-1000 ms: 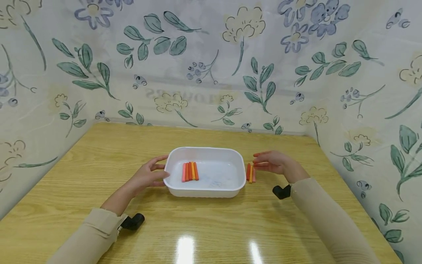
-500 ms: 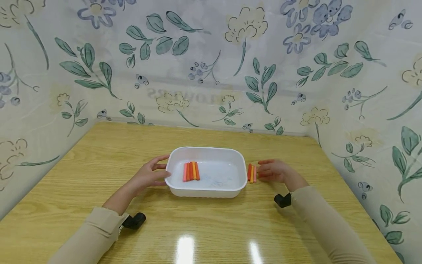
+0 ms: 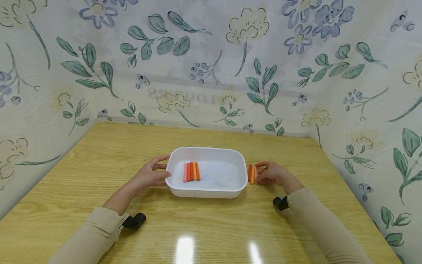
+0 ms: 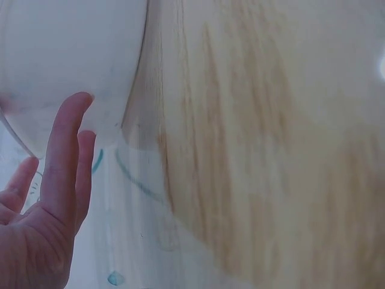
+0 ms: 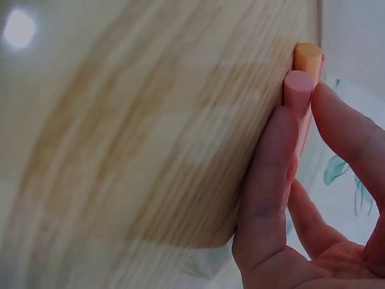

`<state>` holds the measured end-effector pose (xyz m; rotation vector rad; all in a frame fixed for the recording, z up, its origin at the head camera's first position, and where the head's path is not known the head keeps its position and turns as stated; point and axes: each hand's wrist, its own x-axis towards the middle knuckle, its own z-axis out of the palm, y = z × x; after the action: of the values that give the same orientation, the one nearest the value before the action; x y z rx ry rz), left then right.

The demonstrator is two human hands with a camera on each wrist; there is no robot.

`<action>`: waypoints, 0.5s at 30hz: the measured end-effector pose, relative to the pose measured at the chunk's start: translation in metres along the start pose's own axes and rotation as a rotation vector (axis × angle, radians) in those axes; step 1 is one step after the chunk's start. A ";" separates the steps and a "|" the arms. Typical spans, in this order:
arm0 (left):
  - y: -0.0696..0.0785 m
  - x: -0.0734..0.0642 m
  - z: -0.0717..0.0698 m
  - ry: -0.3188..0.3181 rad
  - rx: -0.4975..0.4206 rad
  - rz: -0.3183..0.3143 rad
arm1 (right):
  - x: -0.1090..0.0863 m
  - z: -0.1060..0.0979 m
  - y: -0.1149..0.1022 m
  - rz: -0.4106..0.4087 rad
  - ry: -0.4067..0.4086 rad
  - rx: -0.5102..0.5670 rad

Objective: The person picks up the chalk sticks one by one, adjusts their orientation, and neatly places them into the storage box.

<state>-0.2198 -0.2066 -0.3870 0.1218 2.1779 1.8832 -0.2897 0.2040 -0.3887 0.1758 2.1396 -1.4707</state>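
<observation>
A white plastic box (image 3: pixel 207 194) stands on the table. Inside it, several crayons (image 3: pixel 192 172) in pink, red and orange lie side by side toward the left. My left hand (image 3: pixel 151 174) rests against the box's left end, its fingers spread and mostly straight, one fingertip over the rim. Beside the right wall lie a red crayon (image 3: pixel 250 171), an orange crayon (image 3: pixel 252 175) and a pink crayon (image 3: pixel 255 172). My right hand (image 3: pixel 271 173) pinches the pink crayon between thumb and finger. In the right wrist view, the pink crayon (image 5: pixel 298 90) shows between thumb and fingertip, with the orange crayon (image 5: pixel 308 59) behind.
The wooden table (image 3: pixel 204 227) runs back to a floral cloth (image 3: pixel 204 73), which also rises along both sides. Faint bluish marks stain the box's floor. A black wrist camera mount (image 3: pixel 134 221) sits at the left cuff, another black mount (image 3: pixel 280 203) at the right.
My right hand has come down and closed its thumb and fingers on the pink crayon. The left hand stays at the box, and the box has not visibly moved.
</observation>
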 end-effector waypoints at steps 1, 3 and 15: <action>0.000 0.000 0.000 0.000 0.000 0.000 | 0.000 0.001 0.000 0.002 0.011 -0.020; -0.001 0.000 0.000 -0.001 -0.002 0.001 | 0.000 0.001 -0.001 0.000 0.023 -0.044; 0.000 0.000 0.000 -0.002 -0.001 -0.005 | -0.001 -0.001 0.001 -0.005 0.052 -0.023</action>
<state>-0.2200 -0.2070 -0.3874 0.1182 2.1736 1.8810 -0.2890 0.2055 -0.3893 0.2020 2.1982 -1.4592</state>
